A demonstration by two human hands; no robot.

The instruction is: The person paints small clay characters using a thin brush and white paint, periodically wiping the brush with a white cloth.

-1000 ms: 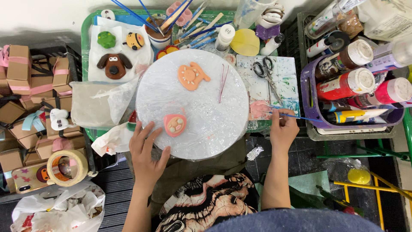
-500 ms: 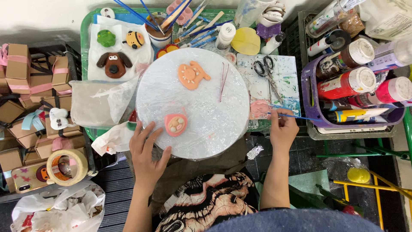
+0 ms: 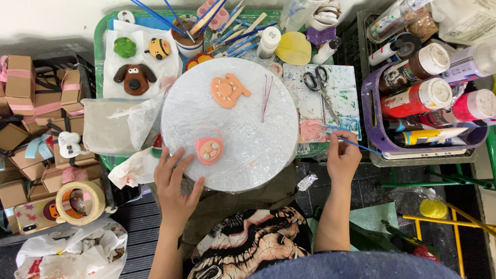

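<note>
A pale wall ran along the top, with a dark shadow under it. The floor was dark and had little scraps on it. A green table stood in the middle. On the left was a black rack full of brown boxes. On the right, a purple basket sat on a dark crate. Yellow bars stood low on the right. The light was soft and even.

Green tray bears a wrapped round board (film-covered); paint palette beside.
</note>
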